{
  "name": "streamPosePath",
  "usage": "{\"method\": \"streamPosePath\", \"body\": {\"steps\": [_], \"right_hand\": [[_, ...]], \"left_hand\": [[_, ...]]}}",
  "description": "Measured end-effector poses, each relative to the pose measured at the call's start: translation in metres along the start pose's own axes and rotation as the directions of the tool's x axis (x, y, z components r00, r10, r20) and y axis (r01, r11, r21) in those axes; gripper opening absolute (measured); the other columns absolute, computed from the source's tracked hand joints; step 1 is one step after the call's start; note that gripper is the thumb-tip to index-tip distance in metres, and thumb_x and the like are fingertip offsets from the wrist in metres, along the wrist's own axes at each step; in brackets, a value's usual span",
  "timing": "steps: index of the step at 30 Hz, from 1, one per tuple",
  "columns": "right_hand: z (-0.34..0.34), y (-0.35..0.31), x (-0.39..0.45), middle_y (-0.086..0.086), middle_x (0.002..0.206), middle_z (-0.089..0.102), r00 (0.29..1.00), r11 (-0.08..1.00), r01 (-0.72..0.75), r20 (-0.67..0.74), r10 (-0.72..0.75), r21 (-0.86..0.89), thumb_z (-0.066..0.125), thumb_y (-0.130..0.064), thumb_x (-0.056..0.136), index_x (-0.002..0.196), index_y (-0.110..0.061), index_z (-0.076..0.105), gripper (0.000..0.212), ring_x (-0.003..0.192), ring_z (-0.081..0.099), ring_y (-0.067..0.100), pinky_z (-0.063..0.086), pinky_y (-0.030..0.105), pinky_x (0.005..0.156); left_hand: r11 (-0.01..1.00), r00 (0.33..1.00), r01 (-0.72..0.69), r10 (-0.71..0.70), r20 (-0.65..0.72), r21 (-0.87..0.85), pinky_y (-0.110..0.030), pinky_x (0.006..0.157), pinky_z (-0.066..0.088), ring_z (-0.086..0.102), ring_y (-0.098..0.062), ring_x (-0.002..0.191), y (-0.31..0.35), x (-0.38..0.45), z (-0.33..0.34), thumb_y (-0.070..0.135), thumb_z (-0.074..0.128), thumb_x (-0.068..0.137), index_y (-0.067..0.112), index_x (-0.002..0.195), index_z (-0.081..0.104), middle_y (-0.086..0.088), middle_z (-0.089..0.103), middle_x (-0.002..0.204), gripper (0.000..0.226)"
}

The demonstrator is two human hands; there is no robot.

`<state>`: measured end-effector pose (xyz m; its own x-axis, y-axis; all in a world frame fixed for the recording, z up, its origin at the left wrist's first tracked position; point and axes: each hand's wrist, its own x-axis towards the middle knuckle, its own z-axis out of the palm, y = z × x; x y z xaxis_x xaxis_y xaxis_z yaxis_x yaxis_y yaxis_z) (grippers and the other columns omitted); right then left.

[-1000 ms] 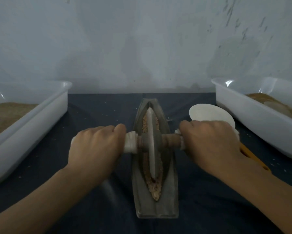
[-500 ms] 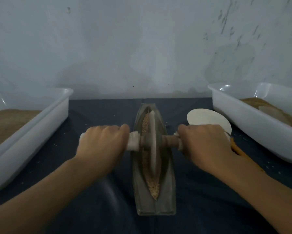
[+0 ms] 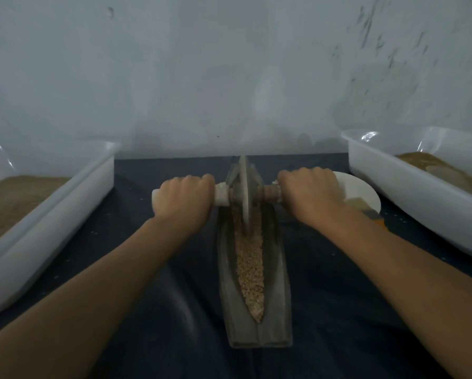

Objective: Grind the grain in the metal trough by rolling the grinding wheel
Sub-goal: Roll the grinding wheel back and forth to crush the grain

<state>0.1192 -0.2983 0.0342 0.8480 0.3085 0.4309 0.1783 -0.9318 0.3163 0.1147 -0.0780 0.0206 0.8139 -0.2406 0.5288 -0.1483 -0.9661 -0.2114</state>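
Note:
A long boat-shaped metal trough (image 3: pixel 280 283) lies lengthwise on the dark cloth, with tan grain (image 3: pixel 250 266) along its groove. The thin grinding wheel (image 3: pixel 245 192) stands upright at the trough's far end, on a wooden axle with white-wrapped handles. My left hand (image 3: pixel 184 196) grips the left handle, its white end showing past my knuckles. My right hand (image 3: pixel 310 194) grips the right handle. Both arms are stretched forward. The grain nearer me lies uncovered.
A white plastic tub (image 3: pixel 65 212) with brown powder stands at the left, another white tub (image 3: pixel 409 192) with brown material at the right. A white round dish (image 3: pixel 362 192) and an orange-handled tool (image 3: pixel 378 221) lie behind my right wrist. A grey wall closes the back.
Both hands have pushed the wheel away from me, from the trough's middle to its far end. More grain now shows in the near part of the groove.

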Motion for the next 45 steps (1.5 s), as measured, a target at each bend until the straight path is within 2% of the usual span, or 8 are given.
{"method": "streamPosePath", "body": {"steps": [6,10,16,23,30,35,41,45], "right_hand": [[-0.034,-0.003,-0.070,-0.007,0.061,0.036,0.996,0.997,0.082,0.032,-0.082,0.012,0.067,-0.031,0.079,0.079,-0.026,0.029,0.038,0.052,0.034,0.017,0.018,0.028,0.048],[-0.047,-0.007,-0.087,-0.008,0.071,0.051,0.995,0.998,0.064,0.075,-0.065,0.018,0.066,-0.033,0.080,0.081,-0.027,0.031,0.035,0.056,0.040,0.015,0.032,0.029,0.053],[-0.018,-0.008,-0.044,-0.001,0.077,0.062,1.000,0.999,0.021,0.015,-0.020,-0.035,0.061,-0.022,0.081,0.079,-0.023,0.040,0.021,0.067,0.060,0.024,0.024,0.031,0.050],[-0.014,-0.003,-0.019,0.002,0.087,0.064,0.998,0.999,0.039,0.039,-0.039,0.005,0.061,-0.018,0.082,0.086,-0.021,0.043,0.018,0.077,0.062,0.028,0.033,0.033,0.057],[-0.029,-0.002,-0.099,-0.007,0.046,0.041,0.987,0.991,0.114,-0.121,-0.105,0.069,0.083,-0.024,0.050,0.063,-0.023,0.041,0.044,0.034,0.036,0.015,0.029,0.025,0.039],[-0.007,-0.003,-0.058,-0.005,0.059,0.048,1.000,1.000,-0.004,-0.026,0.004,0.018,0.065,-0.031,0.077,0.074,-0.026,0.033,0.033,0.051,0.044,0.019,0.026,0.031,0.050],[0.010,0.000,-0.007,0.006,0.086,0.065,1.000,0.999,-0.021,0.002,0.021,0.038,0.059,-0.024,0.083,0.088,-0.019,0.049,0.013,0.077,0.061,0.033,0.030,0.033,0.055],[-0.009,0.000,-0.045,-0.002,0.069,0.055,0.998,0.997,0.057,0.021,-0.058,0.056,0.062,-0.028,0.083,0.080,-0.023,0.041,0.022,0.062,0.055,0.024,0.033,0.032,0.055]], "left_hand": [[0.983,0.982,-0.183,0.180,-0.064,-0.034,-0.021,0.046,0.008,0.027,-0.016,0.040,-0.001,-0.068,-0.042,0.021,0.082,0.051,0.024,0.070,0.027,0.008,0.037,0.053,0.058],[0.980,0.982,-0.190,0.189,-0.019,-0.062,-0.018,0.048,0.005,0.023,-0.014,0.037,-0.003,-0.086,-0.059,0.018,0.084,0.039,0.025,0.068,0.026,0.010,0.031,0.050,0.066],[0.995,0.992,-0.101,0.100,-0.071,-0.008,-0.022,0.045,0.016,0.035,-0.017,0.036,0.002,-0.049,-0.022,0.013,0.085,0.049,0.019,0.062,0.043,0.002,0.048,0.048,0.044],[1.000,1.000,-0.027,0.027,0.015,0.009,-0.030,0.051,0.027,0.041,-0.018,0.057,0.001,-0.022,-0.014,0.026,0.057,0.086,0.022,0.081,0.034,0.007,0.047,0.072,0.023],[0.965,0.962,-0.262,0.260,-0.084,-0.019,-0.023,0.047,0.016,0.035,-0.016,0.038,-0.004,-0.079,-0.056,0.017,0.085,0.038,0.020,0.065,0.043,0.003,0.045,0.050,0.050],[0.979,0.982,-0.184,0.187,-0.025,0.086,-0.023,0.046,0.013,0.042,-0.022,0.039,0.002,-0.046,-0.035,0.019,0.082,0.053,0.022,0.068,0.036,0.001,0.053,0.053,0.049],[0.994,0.999,-0.048,0.049,-0.004,0.101,-0.030,0.050,0.021,0.060,-0.025,0.070,0.003,0.002,-0.011,0.021,0.058,0.083,0.021,0.080,0.035,0.001,0.063,0.082,0.023],[0.989,0.990,-0.140,0.139,0.027,0.048,-0.030,0.050,0.023,0.052,-0.023,0.058,-0.001,-0.030,-0.029,0.024,0.064,0.078,0.022,0.079,0.032,0.003,0.058,0.074,0.032]]}}
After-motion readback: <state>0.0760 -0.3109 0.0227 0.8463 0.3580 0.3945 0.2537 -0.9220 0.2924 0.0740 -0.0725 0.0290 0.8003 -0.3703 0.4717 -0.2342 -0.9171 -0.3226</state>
